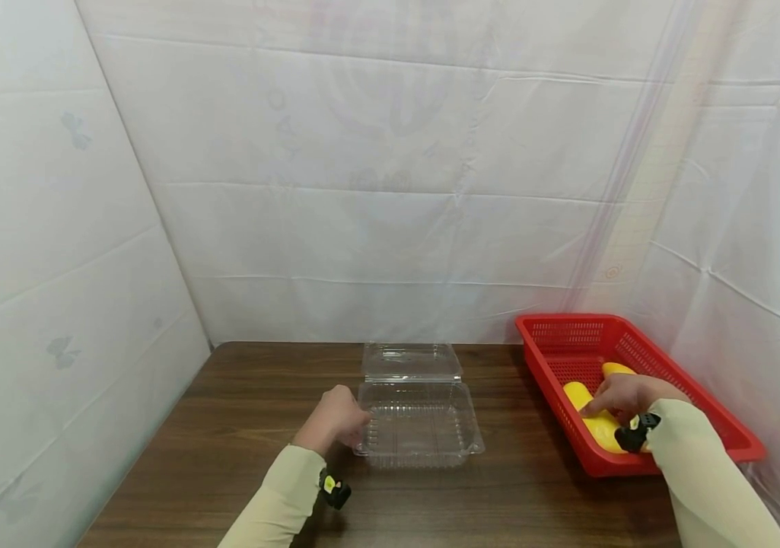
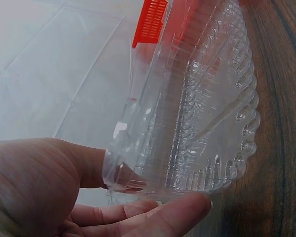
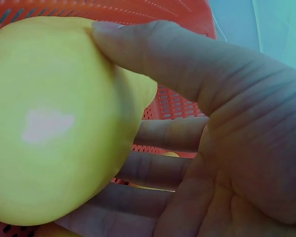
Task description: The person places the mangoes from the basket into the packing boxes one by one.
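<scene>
My left hand (image 1: 339, 417) pinches the left edge of a clear plastic clamshell container (image 1: 420, 434), thumb over the rim (image 2: 119, 163) and fingers outside below it. The container lies on the table with its lid (image 1: 412, 361) folded back, away from me. My right hand (image 1: 625, 397) is inside a red plastic basket (image 1: 546, 384) and grips a smooth yellow pear-shaped item (image 3: 49, 123). In the right wrist view the thumb presses its upper side and the fingers curl round underneath. Its exact kind cannot be told. Another yellow item (image 1: 617, 368) lies beyond the hand in the basket.
The basket, with perforated walls, stands at the right on the dark wooden table (image 1: 259, 411). White sheeting (image 1: 376, 228) hangs behind the table and along both sides, close to the basket's right side.
</scene>
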Available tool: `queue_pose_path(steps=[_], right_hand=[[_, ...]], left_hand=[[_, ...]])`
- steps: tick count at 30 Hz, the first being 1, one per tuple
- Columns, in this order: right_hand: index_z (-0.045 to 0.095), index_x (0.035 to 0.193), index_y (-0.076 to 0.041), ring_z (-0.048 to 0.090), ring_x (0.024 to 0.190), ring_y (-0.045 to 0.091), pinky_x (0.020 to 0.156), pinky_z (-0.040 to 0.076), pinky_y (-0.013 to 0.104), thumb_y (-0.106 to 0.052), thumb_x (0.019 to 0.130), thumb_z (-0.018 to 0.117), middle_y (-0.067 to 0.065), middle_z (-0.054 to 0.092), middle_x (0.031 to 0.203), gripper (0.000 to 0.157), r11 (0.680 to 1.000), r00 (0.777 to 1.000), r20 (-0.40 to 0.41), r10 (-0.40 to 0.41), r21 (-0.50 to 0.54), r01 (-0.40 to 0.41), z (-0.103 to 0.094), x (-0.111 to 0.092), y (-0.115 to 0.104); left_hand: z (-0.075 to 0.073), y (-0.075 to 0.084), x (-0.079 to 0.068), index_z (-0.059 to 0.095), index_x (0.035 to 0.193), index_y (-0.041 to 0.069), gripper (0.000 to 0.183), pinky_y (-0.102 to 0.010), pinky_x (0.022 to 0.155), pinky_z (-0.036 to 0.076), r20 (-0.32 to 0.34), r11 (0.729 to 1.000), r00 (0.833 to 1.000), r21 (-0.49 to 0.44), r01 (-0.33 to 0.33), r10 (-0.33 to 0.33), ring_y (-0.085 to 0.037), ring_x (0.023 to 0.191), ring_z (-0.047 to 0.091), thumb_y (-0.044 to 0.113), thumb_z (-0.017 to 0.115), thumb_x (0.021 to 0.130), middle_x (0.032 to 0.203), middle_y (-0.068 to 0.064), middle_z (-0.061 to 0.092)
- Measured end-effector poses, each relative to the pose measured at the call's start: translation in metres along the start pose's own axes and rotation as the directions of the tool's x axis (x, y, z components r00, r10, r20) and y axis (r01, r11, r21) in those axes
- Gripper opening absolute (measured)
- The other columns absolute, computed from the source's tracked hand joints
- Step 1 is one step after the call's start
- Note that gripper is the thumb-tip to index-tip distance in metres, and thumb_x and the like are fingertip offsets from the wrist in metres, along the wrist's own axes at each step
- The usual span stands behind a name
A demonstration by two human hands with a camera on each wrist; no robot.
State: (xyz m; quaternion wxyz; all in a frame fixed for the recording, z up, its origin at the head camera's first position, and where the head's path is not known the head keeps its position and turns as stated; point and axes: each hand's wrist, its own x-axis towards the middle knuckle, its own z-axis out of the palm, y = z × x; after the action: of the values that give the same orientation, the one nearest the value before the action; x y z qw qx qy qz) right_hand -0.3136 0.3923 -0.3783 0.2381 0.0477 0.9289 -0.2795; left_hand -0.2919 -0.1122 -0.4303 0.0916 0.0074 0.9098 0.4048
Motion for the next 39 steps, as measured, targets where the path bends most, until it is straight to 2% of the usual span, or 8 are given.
queue_pose_path(steps=[7, 15, 22, 30, 36, 39], right_hand=[[0.074, 0.098, -0.008, 0.055, 0.087, 0.021, 0.075, 0.045, 0.029, -0.046, 0.084, 0.081, 0.003, 0.059, 0.084, 0.041, 1.000, 1.000, 0.011, 0.000, 0.017, 0.000, -0.0005, 0.0008, 0.0003], [0.076, 0.096, -0.008, 0.056, 0.084, 0.020, 0.075, 0.045, 0.028, -0.042, 0.087, 0.078, 0.002, 0.059, 0.080, 0.035, 1.000, 1.000, 0.026, -0.005, 0.025, 0.005, -0.0026, -0.0005, 0.0006], [0.072, 0.091, -0.009, 0.055, 0.079, 0.019, 0.072, 0.043, 0.028, -0.044, 0.087, 0.078, 0.001, 0.056, 0.076, 0.035, 0.999, 1.000, 0.022, 0.014, 0.051, -0.015, -0.0012, -0.0015, 0.0008], [0.069, 0.079, -0.011, 0.055, 0.076, 0.017, 0.071, 0.044, 0.026, -0.042, 0.087, 0.078, 0.000, 0.053, 0.071, 0.033, 0.999, 0.999, 0.032, -0.013, 0.041, 0.011, -0.0006, 0.0006, 0.0054], [0.072, 0.088, -0.009, 0.057, 0.078, 0.018, 0.073, 0.050, 0.027, -0.040, 0.088, 0.078, 0.001, 0.061, 0.077, 0.031, 0.997, 0.999, 0.042, -0.021, 0.078, 0.018, -0.0004, 0.0004, 0.0069], [0.072, 0.091, -0.008, 0.056, 0.073, 0.017, 0.069, 0.050, 0.026, -0.038, 0.089, 0.077, 0.001, 0.060, 0.076, 0.030, 0.995, 0.999, 0.031, -0.033, 0.093, 0.030, -0.0005, -0.0011, 0.0070]], left_hand=[[0.0002, -0.0009, 0.0014, 0.064, 0.066, 0.001, 0.027, -0.034, 0.055, 0.061, 0.014, 0.999, 1.000, -0.045, 0.017, -0.016, -0.018, 0.053, 0.070, 0.006, 0.067, 0.092, 0.063, -0.011, 0.068], [-0.0006, -0.0023, 0.0007, 0.053, 0.059, 0.008, 0.037, -0.034, 0.057, 0.061, 0.031, 0.995, 1.000, -0.100, 0.002, 0.001, -0.020, 0.054, 0.071, 0.004, 0.066, 0.093, 0.062, -0.012, 0.068], [-0.0009, -0.0036, -0.0019, 0.047, 0.053, 0.012, 0.045, -0.035, 0.058, 0.062, 0.033, 0.996, 0.999, -0.083, -0.017, 0.019, -0.019, 0.055, 0.071, 0.006, 0.066, 0.094, 0.060, -0.011, 0.068], [-0.0021, -0.0023, -0.0043, 0.041, 0.049, 0.015, 0.050, -0.035, 0.058, 0.062, 0.028, 0.997, 0.999, -0.072, -0.030, 0.032, -0.017, 0.053, 0.070, 0.006, 0.065, 0.092, 0.054, -0.007, 0.065], [-0.0026, -0.0011, -0.0059, 0.041, 0.049, 0.015, 0.051, -0.034, 0.058, 0.062, 0.028, 0.998, 0.999, -0.065, -0.022, 0.024, -0.017, 0.053, 0.071, 0.007, 0.065, 0.093, 0.054, -0.006, 0.065], [-0.0026, -0.0006, -0.0069, 0.040, 0.049, 0.015, 0.051, -0.034, 0.057, 0.061, 0.019, 0.998, 1.000, -0.065, -0.022, 0.024, -0.017, 0.053, 0.070, 0.006, 0.065, 0.093, 0.054, -0.005, 0.064]])
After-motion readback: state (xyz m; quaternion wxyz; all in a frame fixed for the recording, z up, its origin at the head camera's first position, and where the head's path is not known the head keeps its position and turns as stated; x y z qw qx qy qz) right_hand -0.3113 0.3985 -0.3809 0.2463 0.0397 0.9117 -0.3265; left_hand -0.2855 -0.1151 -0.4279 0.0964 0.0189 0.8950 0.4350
